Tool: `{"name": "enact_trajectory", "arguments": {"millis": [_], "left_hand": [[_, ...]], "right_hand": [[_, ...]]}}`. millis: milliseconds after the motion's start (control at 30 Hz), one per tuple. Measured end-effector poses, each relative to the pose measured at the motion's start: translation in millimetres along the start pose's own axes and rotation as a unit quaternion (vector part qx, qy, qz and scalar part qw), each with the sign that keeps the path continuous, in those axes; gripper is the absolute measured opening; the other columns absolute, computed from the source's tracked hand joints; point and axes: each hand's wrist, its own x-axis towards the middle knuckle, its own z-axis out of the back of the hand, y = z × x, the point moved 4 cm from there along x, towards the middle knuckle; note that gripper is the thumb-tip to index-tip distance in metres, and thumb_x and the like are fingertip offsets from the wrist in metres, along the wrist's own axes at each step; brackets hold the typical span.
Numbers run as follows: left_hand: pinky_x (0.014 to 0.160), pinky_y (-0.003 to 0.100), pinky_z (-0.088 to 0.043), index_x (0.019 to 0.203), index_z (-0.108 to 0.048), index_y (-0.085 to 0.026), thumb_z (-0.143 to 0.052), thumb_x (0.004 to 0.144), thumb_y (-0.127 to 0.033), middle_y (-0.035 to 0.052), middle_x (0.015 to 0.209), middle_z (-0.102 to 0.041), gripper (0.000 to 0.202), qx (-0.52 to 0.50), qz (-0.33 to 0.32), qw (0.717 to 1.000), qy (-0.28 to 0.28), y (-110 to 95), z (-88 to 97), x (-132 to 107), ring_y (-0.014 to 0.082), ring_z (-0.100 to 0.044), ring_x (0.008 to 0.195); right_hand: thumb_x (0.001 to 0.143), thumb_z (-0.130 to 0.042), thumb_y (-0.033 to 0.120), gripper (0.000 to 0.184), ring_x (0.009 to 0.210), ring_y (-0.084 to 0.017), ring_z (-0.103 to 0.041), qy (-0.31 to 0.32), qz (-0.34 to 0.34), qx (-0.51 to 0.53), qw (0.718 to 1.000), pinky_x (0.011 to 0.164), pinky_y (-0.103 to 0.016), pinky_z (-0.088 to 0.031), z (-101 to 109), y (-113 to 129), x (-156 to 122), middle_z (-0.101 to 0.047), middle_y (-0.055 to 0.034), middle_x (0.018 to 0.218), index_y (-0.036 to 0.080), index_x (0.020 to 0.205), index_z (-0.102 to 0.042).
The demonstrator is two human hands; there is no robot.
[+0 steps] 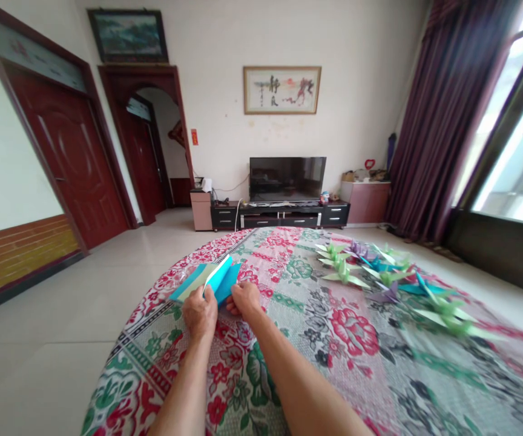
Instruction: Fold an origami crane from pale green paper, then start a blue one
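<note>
Above the near-left part of the table, my left hand (200, 310) is closed, with the thumb on top, on a blue sheet of paper (227, 283) standing up at a slant. Its right edge is pinched by the fingers of my right hand (246, 299). Just left of it, a pale yellow-green paper (194, 283) shows beside my left fingers, with more blue paper under it. Whether these papers are separate or one stack, I cannot tell. Folded paper cranes (344, 272), several of them in green, purple and blue, stand on the right side of the table.
A flowered cloth (289, 339) covers the round table. Beyond it stand a low black cabinet (261, 217) with a television (287, 180) on it. Tiled floor (62, 303) lies to the left, and a purple curtain (443, 115) hangs by the window at right.
</note>
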Motion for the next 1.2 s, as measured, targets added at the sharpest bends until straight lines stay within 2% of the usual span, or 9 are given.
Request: {"name": "enact_trajectory", "arguments": {"millis": [167, 400, 600, 667, 767, 900, 967, 1100, 1200], "left_hand": [[0.069, 0.031, -0.041, 0.091, -0.069, -0.013, -0.036, 0.084, -0.033, 0.0144, 0.085, -0.069, 0.039, 0.012, 0.024, 1.0, 0.014, 2.1, -0.5, 2.3, 0.0246, -0.061, 0.077], [0.067, 0.032, -0.041, 0.092, -0.069, -0.014, -0.035, 0.084, -0.034, 0.0143, 0.085, -0.068, 0.04, 0.04, 0.034, 0.998, 0.026, 0.8, -0.8, 3.5, 0.0249, -0.061, 0.075], [0.066, 0.033, -0.041, 0.099, -0.068, -0.016, -0.039, 0.08, -0.044, 0.0145, 0.083, -0.068, 0.045, 0.044, -0.035, 0.997, 0.061, -5.5, -7.3, -0.9, 0.0271, -0.061, 0.076], [0.068, 0.034, -0.042, 0.101, -0.068, -0.017, -0.043, 0.077, -0.048, 0.0135, 0.085, -0.068, 0.046, 0.039, -0.055, 0.997, 0.041, -8.8, -6.1, -1.4, 0.0278, -0.06, 0.078], [0.077, 0.036, -0.042, 0.101, -0.067, -0.016, -0.048, 0.074, -0.051, 0.0133, 0.09, -0.068, 0.048, 0.005, -0.113, 0.994, -0.014, -19.3, -0.7, -2.8, 0.0277, -0.06, 0.085], [0.091, 0.034, -0.039, 0.096, -0.067, -0.016, -0.048, 0.077, -0.043, 0.012, 0.1, -0.067, 0.038, -0.095, -0.209, 0.972, -0.037, -40.9, 3.2, -11.2, 0.0242, -0.058, 0.097], [0.093, 0.032, -0.039, 0.092, -0.067, -0.017, -0.047, 0.078, -0.038, 0.0108, 0.1, -0.067, 0.032, -0.141, -0.241, 0.96, -0.012, -52.1, 1.0, -18.2, 0.022, -0.058, 0.098], [0.084, 0.027, -0.046, 0.091, -0.067, -0.017, -0.042, 0.078, -0.034, 0.0089, 0.098, -0.067, 0.032, -0.201, -0.253, 0.943, 0.083, -68.0, -10.7, -31.5, 0.0193, -0.062, 0.089], [0.088, 0.027, -0.046, 0.096, -0.067, -0.018, -0.038, 0.077, -0.027, 0.0081, 0.1, -0.067, 0.036, -0.22, -0.251, 0.93, 0.154, -72.2, -20.8, -36.3, 0.0182, -0.061, 0.094]], "right_hand": [[0.076, -0.041, 0.023, 0.027, 0.036, -0.013, -0.053, -0.051, -0.012, -0.049, 0.997, 0.038, -0.02, -0.041, 19.9, -1.7, -7.8, -0.062, -0.0057, 0.048, 0.014, 0.065, -0.064], [0.073, -0.044, 0.015, 0.025, 0.06, -0.015, -0.06, -0.141, 0.0, -0.108, 0.984, 0.054, -0.019, -0.042, 60.3, -14.0, -20.1, -0.066, -0.0061, 0.062, 0.013, 0.076, -0.068], [0.068, -0.05, 0.013, 0.025, 0.064, -0.016, -0.058, -0.16, -0.004, -0.132, 0.978, 0.058, -0.021, -0.04, 112.7, -29.5, -40.9, -0.065, -0.0037, 0.066, 0.015, 0.082, -0.07], [0.068, -0.051, 0.015, 0.031, 0.062, -0.015, -0.056, -0.17, -0.011, -0.132, 0.977, 0.056, -0.021, -0.04, 128.5, -36.8, -49.0, -0.064, -0.0028, 0.065, 0.015, 0.094, -0.068], [0.068, -0.052, 0.014, 0.051, 0.057, -0.013, -0.052, -0.198, -0.001, -0.12, 0.973, 0.055, -0.021, -0.039, 149.8, -48.0, -62.1, -0.059, 0.0012, 0.059, 0.016, 0.119, -0.054], [0.068, -0.05, 0.014, 0.054, 0.049, -0.011, -0.046, -0.206, 0.024, -0.081, 0.975, 0.051, -0.02, -0.036, 171.1, -62.8, -79.0, -0.052, 0.0052, 0.053, 0.018, 0.122, -0.049], [0.068, -0.049, 0.015, 0.057, 0.048, -0.01, -0.045, -0.212, 0.038, -0.06, 0.975, 0.049, -0.02, -0.035, 179.4, -69.1, -86.2, -0.05, 0.0061, 0.053, 0.018, 0.125, -0.047], [0.066, -0.049, 0.018, 0.068, 0.046, -0.009, -0.042, -0.224, 0.073, -0.021, 0.972, 0.046, -0.019, -0.033, 189.0, -78.1, -95.4, -0.05, 0.0069, 0.055, 0.016, 0.133, -0.036], [0.067, -0.048, 0.019, 0.064, 0.045, -0.008, -0.04, -0.222, 0.099, 0.007, 0.97, 0.045, -0.018, -0.032, 190.5, -80.4, -97.8, -0.053, 0.0059, 0.058, 0.017, 0.13, -0.04]]}}
